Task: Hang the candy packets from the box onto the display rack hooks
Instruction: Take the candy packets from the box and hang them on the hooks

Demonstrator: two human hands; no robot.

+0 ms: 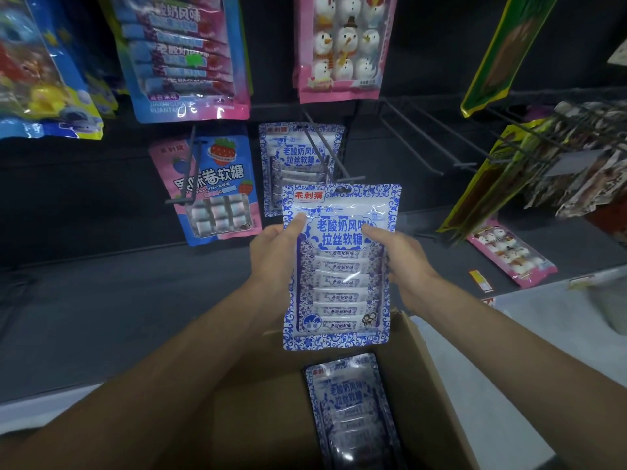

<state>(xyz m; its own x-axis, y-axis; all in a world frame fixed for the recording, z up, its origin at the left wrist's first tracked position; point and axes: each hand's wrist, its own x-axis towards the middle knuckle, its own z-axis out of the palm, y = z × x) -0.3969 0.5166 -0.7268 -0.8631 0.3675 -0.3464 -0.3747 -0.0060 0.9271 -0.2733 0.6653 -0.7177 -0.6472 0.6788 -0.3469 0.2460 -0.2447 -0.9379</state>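
Left hand [276,247] and right hand [398,257] pinch the blue-and-white candy packet [339,266] by its side edges. Judged light, floppy, glossy-slick; grip nearer the hang hole [342,191] when hooking.

- The left forearm [163,374] enters bare from the near left corner and slants up and right toward the middle of the view.
- The left hand [273,254] grips the left edge of the candy packet [339,276]. The left thumb [298,222] lies flat on the front face, and the other fingers are hidden behind.
- The right forearm [529,364] enters bare from the near right edge and slants up and left.
- The right hand [405,262] grips the packet's right edge, with the right thumb [371,232] on the front and the fingers curled behind.
- Both hands sit at about the same height, one on either side, holding the packet upright with its front toward the person.
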